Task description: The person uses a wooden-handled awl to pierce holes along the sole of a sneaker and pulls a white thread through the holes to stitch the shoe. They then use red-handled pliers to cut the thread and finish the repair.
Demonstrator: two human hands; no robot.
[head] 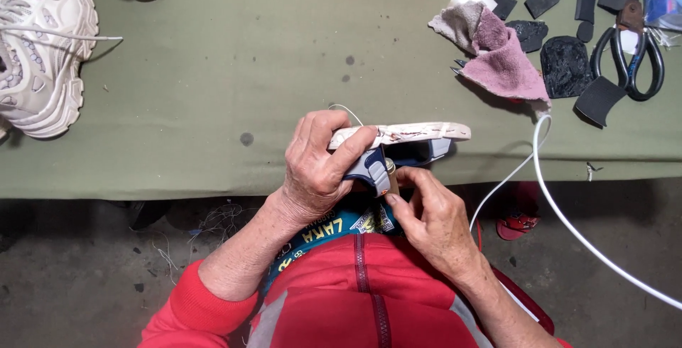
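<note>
Left hand (320, 170) is clamping shut around a shoe (398, 145), holding it sole-up against the near edge of the table (234, 71) so it is staying steady. Right hand (430, 213) is pinching a small brown tool (391, 176) against the shoe's side. Scissors (632, 53), black patches (565, 64) and a pink rag (501, 57) are lying far right.
</note>
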